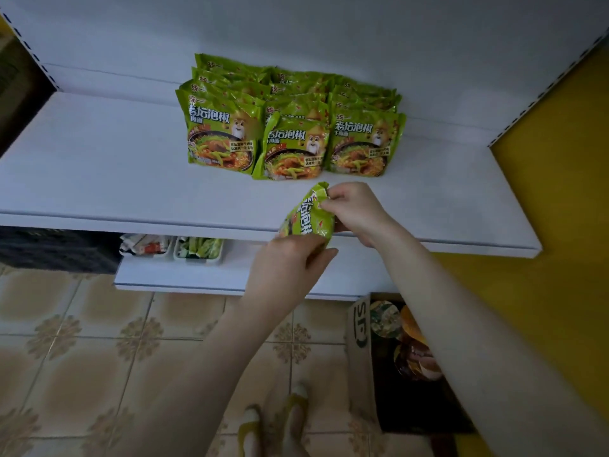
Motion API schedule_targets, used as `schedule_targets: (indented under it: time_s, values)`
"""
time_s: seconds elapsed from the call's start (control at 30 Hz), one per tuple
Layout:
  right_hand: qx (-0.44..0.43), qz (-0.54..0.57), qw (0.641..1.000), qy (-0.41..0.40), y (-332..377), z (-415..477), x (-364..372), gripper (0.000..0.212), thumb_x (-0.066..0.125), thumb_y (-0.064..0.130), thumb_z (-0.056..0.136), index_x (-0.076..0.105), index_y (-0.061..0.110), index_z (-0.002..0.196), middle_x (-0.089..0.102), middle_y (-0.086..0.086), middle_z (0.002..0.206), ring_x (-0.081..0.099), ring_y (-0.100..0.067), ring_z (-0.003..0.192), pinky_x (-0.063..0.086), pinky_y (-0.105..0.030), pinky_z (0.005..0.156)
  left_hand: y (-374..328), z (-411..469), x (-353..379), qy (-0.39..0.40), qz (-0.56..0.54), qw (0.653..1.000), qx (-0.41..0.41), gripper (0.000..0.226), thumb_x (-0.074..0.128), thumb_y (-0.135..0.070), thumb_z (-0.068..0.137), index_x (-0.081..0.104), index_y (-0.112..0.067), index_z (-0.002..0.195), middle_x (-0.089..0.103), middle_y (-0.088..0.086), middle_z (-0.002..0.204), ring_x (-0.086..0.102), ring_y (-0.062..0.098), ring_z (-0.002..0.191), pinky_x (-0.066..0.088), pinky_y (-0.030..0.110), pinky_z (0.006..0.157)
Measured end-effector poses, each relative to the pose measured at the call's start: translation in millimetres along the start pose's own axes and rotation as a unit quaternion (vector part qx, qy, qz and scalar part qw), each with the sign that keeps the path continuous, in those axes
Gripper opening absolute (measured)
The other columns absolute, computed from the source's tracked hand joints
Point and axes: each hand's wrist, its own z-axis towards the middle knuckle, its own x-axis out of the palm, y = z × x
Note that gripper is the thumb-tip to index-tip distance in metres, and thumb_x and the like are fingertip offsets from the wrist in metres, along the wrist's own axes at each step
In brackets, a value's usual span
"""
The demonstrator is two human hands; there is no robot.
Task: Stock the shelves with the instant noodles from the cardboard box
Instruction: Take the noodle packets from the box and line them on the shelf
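Noodle packet (306,219) gripped by left hand (290,258) and right hand (354,209); cardboard box (357,328) holds noodle cups (384,318).

White shelf (99,166), three rows of green noodle packets (293,123)

Three rows of green instant noodle packets (290,127) stand on the upper shelf (99,166), each roughly four deep. One more packet (306,219) is held at the shelf's front edge by the left hand (286,262) and right hand (354,209). Two white trays (197,250) sit on the lower shelf (184,278); one cardboard box (359,341) shows about three cup noodles (384,318).
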Motion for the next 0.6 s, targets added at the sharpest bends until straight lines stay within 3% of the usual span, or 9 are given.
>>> schedule_targets:
  time_s: [0.1,0.17,0.27,0.37,0.43,0.5,0.6]
  values:
    - [-0.042,0.009,0.999,0.011,-0.4,-4.1,-19.3,0.017,0.05,0.0,0.091,0.059,-0.009,0.102,0.064,-0.011,0.081,0.056,-0.011,0.065,0.049,-0.02,0.059,2.7,4.2,-7.5,-0.015,-0.038,0.999,0.006,0.036,0.047,-0.032,0.087,0.071,-0.005,0.079,0.068,0.01,0.066,0.063,0.027,0.057,0.048,0.03,0.049]
    - [-0.077,-0.002,0.996,0.042,-1.2,-5.0,-33.4,0.014,0.05,0.0,0.091,0.062,0.004,0.098,0.062,-0.001,0.083,0.057,-0.007,0.072,0.048,-0.02,0.072,11.1,12.9,-13.3,-0.041,-0.006,0.999,-0.02,0.026,0.054,-0.021,0.087,0.069,-0.001,0.097,0.07,0.017,0.092,0.067,0.032,0.079,0.055,0.035,0.067]
    - [-0.106,-0.036,0.991,0.076,-3.0,-4.4,-51.7,0.021,0.049,0.001,0.092,0.06,0.006,0.11,0.059,0.012,0.086,0.056,0.003,0.078,0.045,-0.017,0.08,17.2,30.5,-12.7,0.02,0.033,0.994,-0.106,0.044,0.06,-0.021,0.089,0.051,-0.003,0.128,0.051,0.016,0.133,0.05,0.032,0.12,0.042,0.039,0.095]
    - [-0.118,-0.04,0.986,0.108,-3.8,-0.7,-70.1,0.019,0.05,0.001,0.092,0.059,0.015,0.101,0.059,0.015,0.086,0.057,0.014,0.072,0.045,-0.008,0.076,10.4,45.0,-2.0,0.104,0.027,0.987,-0.12,0.071,0.066,-0.031,0.083,0.032,-0.008,0.141,0.035,0.011,0.146,0.035,0.028,0.133,0.031,0.04,0.106]
    - [-0.122,-0.042,0.984,0.124,-5.5,4.1,-83.1,0.019,0.051,0.003,0.092,0.06,0.012,0.105,0.059,0.014,0.088,0.057,0.011,0.075,0.045,-0.009,0.079,3.2,52.9,10.4,0.136,0.009,0.982,-0.134,0.078,0.069,-0.033,0.08,0.029,-0.011,0.142,0.039,0.01,0.144,0.038,0.027,0.13,0.032,0.037,0.103]
    - [-0.128,-0.042,0.982,0.132,-8.1,9.2,-94.8,0.018,0.052,0.003,0.091,0.058,0.015,0.104,0.059,0.015,0.086,0.058,0.013,0.072,0.046,-0.008,0.078,-5.6,58.5,23.2,0.143,-0.022,0.976,-0.16,0.068,0.068,-0.028,0.081,0.035,-0.013,0.139,0.052,0.01,0.131,0.048,0.027,0.118,0.038,0.026,0.085]
    - [-0.144,-0.044,0.978,0.143,-14.0,16.8,-107.8,0.017,0.051,0.002,0.091,0.057,0.014,0.102,0.059,0.013,0.084,0.058,0.017,0.064,0.046,-0.004,0.07,-18.1,64.8,37.7,0.118,-0.072,0.972,-0.191,0.047,0.064,-0.02,0.085,0.046,-0.009,0.127,0.058,0.007,0.104,0.052,0.022,0.095,0.028,0.02,0.061]
